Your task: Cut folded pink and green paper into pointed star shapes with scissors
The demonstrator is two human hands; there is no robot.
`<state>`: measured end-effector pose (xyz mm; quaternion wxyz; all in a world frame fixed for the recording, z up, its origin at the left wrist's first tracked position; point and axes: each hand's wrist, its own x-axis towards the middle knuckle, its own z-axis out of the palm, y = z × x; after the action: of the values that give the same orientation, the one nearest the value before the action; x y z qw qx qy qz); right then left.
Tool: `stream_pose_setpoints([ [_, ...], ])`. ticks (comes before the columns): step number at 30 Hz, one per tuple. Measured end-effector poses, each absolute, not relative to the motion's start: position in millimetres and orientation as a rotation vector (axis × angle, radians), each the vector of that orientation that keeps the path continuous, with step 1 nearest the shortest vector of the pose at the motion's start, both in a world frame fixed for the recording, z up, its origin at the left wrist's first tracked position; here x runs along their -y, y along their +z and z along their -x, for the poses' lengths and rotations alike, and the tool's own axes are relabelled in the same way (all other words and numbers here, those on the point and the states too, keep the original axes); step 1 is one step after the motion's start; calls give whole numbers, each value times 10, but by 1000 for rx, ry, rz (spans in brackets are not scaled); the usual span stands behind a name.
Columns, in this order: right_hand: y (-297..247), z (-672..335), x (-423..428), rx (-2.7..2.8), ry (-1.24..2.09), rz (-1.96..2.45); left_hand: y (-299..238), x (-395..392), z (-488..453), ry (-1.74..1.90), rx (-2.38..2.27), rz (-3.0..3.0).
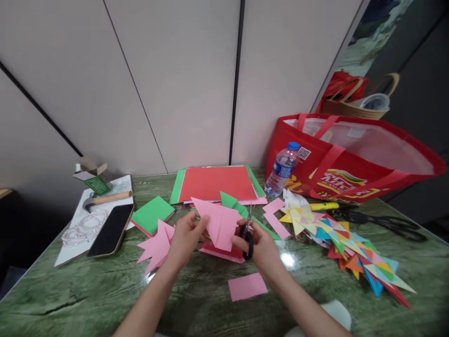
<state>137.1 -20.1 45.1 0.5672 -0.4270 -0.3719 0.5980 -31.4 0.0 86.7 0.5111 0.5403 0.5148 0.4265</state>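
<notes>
My left hand (187,231) pinches the left side of a folded pink paper piece (220,224), its pointed tip sticking up at the upper left. In my right hand (259,241) is a pair of black-handled scissors (249,236), blades pointing up beside the paper's right edge. The thumb and fingers of that hand also come close to the paper; whether they touch it I cannot tell. Under my left wrist lies a pink spiky paper cutout (156,245). Below the hands are a folded red and pink paper (222,252) and a pink paper rectangle (247,286). Green cut paper (229,201) lies behind.
A red sheet stack (219,182) lies near the wall, green squares (152,214) to its left. Farther left are a phone (112,229), a hammer (105,200) and a small box (93,178). At right stand a water bottle (282,168), a red bag (315,159) and colourful folded papers (361,252).
</notes>
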Motion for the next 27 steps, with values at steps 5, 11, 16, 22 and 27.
stream_pose_setpoints([
  [5, 430, -1348, 217, 783, 1368, 957, 821, 91, 154, 1238, -1080, -1159],
  [11, 420, -1403, 207, 814, 1363, 955, 777, 106, 206, 1026, -1007, -1246],
  [16, 461, -1411, 201, 825, 1370, 961, 709, 67, 213, 1104, -1154, -1241],
  [22, 523, -1327, 321, 1160, 1663, 893, 802, 67, 208, 1571, -1194, -944],
  [27, 481, -1248, 447, 1310, 1793, 858, 836, 111, 210, 1580, -1166, -908],
])
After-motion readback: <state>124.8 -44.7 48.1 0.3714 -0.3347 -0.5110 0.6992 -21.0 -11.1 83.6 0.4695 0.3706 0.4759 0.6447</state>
